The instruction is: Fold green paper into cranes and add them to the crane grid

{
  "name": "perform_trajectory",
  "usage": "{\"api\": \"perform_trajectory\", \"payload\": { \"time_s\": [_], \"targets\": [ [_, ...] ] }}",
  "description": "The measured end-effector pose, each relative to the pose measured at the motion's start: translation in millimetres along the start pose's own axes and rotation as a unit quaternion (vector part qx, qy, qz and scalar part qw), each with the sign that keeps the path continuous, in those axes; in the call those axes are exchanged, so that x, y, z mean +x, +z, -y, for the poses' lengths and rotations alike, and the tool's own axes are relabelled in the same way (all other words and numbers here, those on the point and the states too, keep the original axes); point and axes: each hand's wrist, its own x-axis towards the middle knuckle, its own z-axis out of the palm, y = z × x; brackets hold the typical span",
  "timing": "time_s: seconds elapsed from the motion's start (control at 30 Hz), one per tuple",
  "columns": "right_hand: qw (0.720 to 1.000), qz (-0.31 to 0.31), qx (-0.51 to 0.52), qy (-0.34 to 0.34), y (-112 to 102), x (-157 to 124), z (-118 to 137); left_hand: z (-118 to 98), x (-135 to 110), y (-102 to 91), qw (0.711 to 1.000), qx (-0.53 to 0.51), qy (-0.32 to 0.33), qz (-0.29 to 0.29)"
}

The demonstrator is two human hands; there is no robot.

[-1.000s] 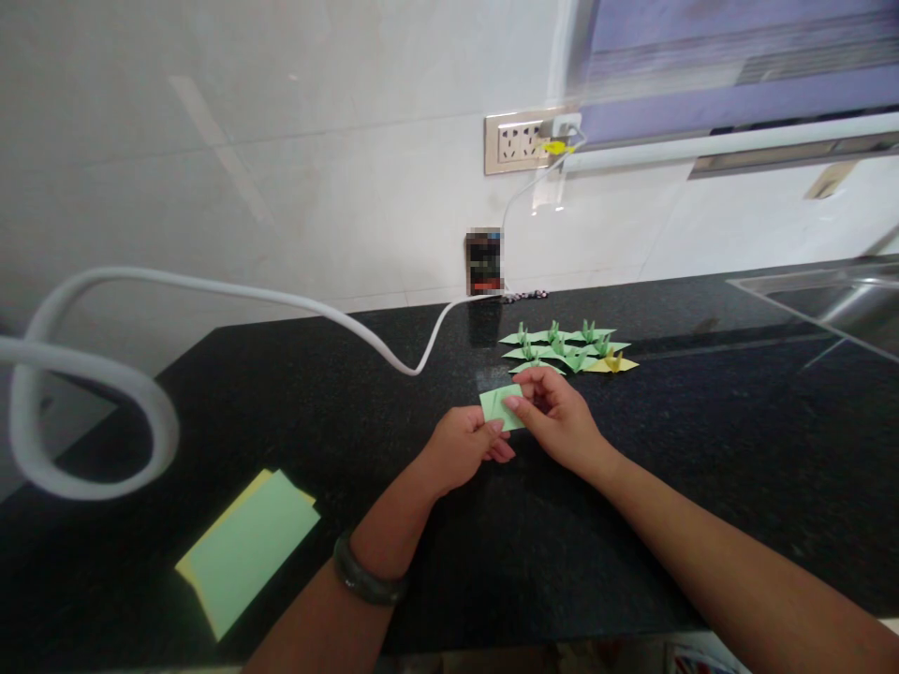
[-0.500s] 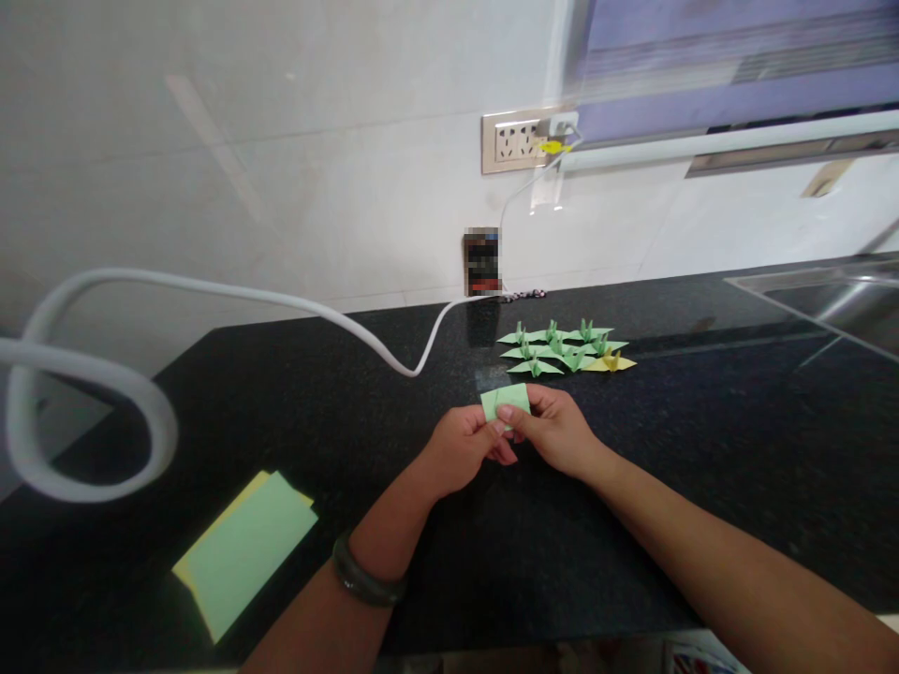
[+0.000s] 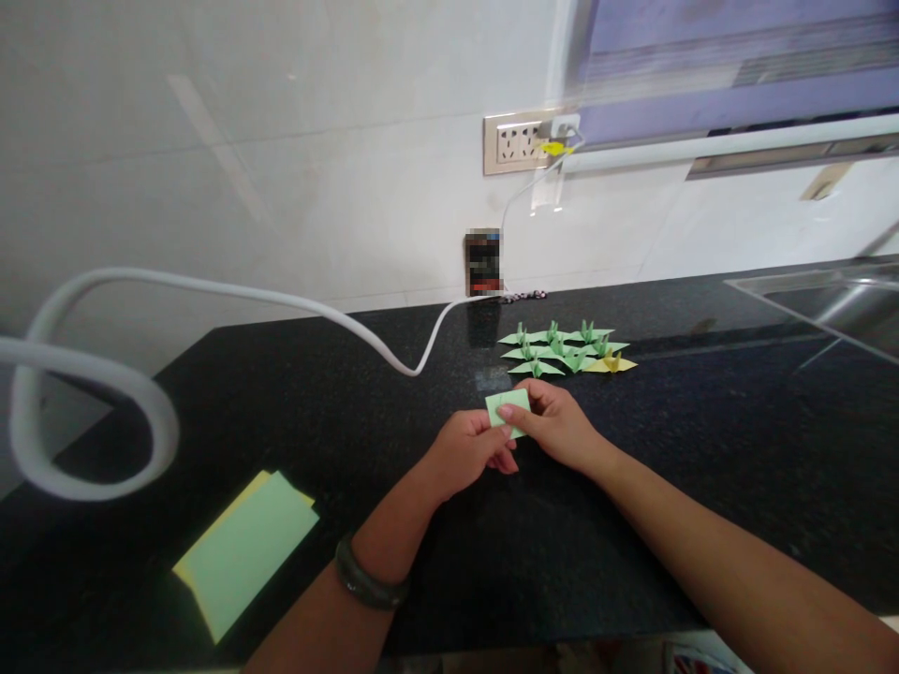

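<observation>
A small folded square of pale green paper (image 3: 521, 423) is pinched between both hands, above the dark counter. My left hand (image 3: 472, 446) grips its lower edge, thumb on top and fingers curled beneath. On its right side, my right hand (image 3: 558, 421) presses a thumb flat on the paper's face, with its other fingers behind. Just beyond the hands stand several folded green paper cranes (image 3: 557, 346) in rows, and one yellow paper crane (image 3: 612, 362) sits at the near right end. Green and yellow paper sheets (image 3: 249, 554) lie stacked at the left.
A thick white cable (image 3: 337, 323) loops over the left side of the counter (image 3: 337, 412). Against the wall leans a small pixelated object (image 3: 483, 262), with a beaded string (image 3: 526, 296) beside it. A socket (image 3: 518, 143) holds a plug. The sink (image 3: 843, 295) is at the right.
The folded paper has turned slightly and shifted a little to the right in my hands. My left thumb has slid right along its lower edge.
</observation>
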Motion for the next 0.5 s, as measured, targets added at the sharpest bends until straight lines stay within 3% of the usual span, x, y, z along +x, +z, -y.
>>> {"api": "perform_trajectory", "payload": {
  "time_s": [0.17, 0.37, 0.5],
  "targets": [
    [1.000, 0.003, -0.020, -0.007, 1.3, -1.3, -1.7, 0.1, 1.1, -1.5, 0.997, 0.029, 0.063, -0.031],
    [1.000, 0.030, 0.002, 0.008, 2.4, -1.7, -0.3, 1.4, 0.6, -5.7, 0.992, 0.079, 0.087, -0.049],
    [0.996, -0.043, -0.061, -0.046, 1.5, -1.4, 0.8, 2.1, 3.5, -6.1, 0.994, 0.027, 0.055, -0.087]
  ]
}}
